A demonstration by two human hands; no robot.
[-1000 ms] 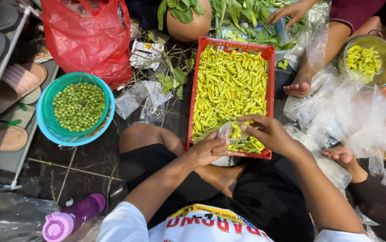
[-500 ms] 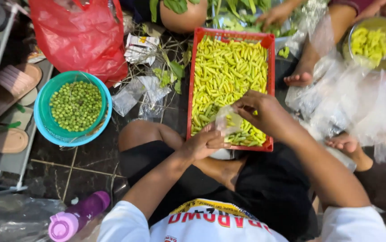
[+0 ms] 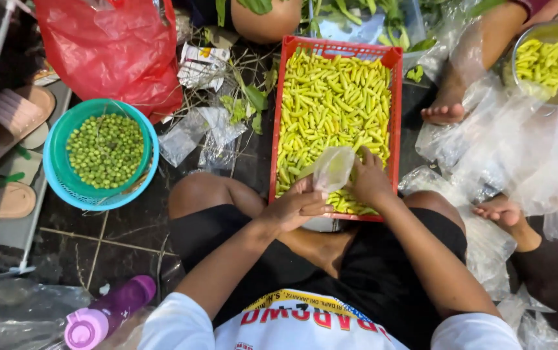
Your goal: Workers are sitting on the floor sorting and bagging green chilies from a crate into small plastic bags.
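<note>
Both hands meet over the near end of the red crate (image 3: 279,123): the left hand (image 3: 295,207) pinches the rim of a small clear plastic bag (image 3: 332,170), holding its mouth up and open. The right hand (image 3: 371,185) lies half-curled among the yellow-green chillies (image 3: 331,97) just beside that opening (whether it grips any is hidden), so pods have only a short way to go.

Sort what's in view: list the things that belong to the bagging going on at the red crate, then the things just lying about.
In use:
left hand
right hand
clear plastic bag, held open by both hands
red crate
yellow-green chillies

Lying about:
red plastic bag
basket of green peas
purple bottle
sandals
loose clear bags
</note>
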